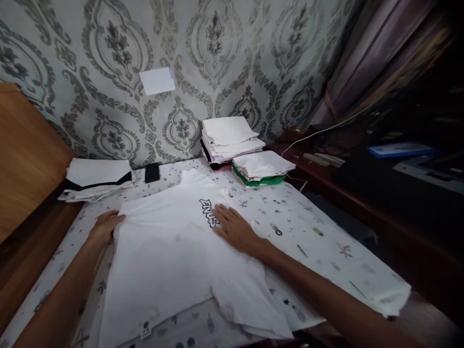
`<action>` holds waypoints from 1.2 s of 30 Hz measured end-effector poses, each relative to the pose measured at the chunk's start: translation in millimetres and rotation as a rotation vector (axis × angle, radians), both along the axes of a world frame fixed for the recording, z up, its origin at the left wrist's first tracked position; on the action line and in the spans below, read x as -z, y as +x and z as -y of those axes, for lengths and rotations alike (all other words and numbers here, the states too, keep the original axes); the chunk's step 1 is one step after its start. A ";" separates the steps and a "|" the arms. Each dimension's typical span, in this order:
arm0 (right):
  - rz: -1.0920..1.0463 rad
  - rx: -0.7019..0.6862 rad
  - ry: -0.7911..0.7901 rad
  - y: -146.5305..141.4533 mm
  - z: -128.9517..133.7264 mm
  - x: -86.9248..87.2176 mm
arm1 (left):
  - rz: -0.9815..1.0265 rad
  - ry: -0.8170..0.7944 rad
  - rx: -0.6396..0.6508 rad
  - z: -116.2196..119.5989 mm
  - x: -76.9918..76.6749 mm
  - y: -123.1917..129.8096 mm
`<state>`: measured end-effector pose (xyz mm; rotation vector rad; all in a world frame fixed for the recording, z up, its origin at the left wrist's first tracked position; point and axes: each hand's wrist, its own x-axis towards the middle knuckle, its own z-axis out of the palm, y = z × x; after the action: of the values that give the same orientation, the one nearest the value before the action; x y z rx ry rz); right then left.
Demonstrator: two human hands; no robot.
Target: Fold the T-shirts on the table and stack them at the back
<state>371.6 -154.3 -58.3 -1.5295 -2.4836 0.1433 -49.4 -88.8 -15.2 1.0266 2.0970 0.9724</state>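
Observation:
A white T-shirt (163, 256) with dark outlined lettering near its right side lies spread on a patterned white sheet (308, 227). Its left edge is between the fingers of my left hand (106, 225), which are closed on the fabric. Flat on the shirt beside the lettering rests my right hand (235, 227), fingers stretched out. A sleeve of the shirt trails toward the near edge, and a small printed tag (145, 329) shows at the near left hem.
Folded clothes form a pile (232, 137) by the wall, with another white-and-green pile (263, 169) beside it. More folded clothes (97, 176) lie at the left, near a black phone (152, 172). A wooden panel (29, 154) borders the left; a dark desk (398, 193) stands right.

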 end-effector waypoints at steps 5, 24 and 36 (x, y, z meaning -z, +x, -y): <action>-0.054 0.016 0.025 -22.0 -26.7 -16.5 | -0.731 -0.007 0.233 10.9 -7.1 23.3; -0.001 0.264 -0.035 -16.5 -131.5 -1.6 | -0.975 -0.025 0.614 -26.7 39.7 20.7; -0.050 0.217 0.167 8.9 -83.8 2.5 | -0.761 0.351 1.151 -121.9 18.4 238.4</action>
<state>380.4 -70.5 -60.8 -1.6870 -2.2109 -0.0597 189.0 33.1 -33.6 2.6480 1.3139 0.3302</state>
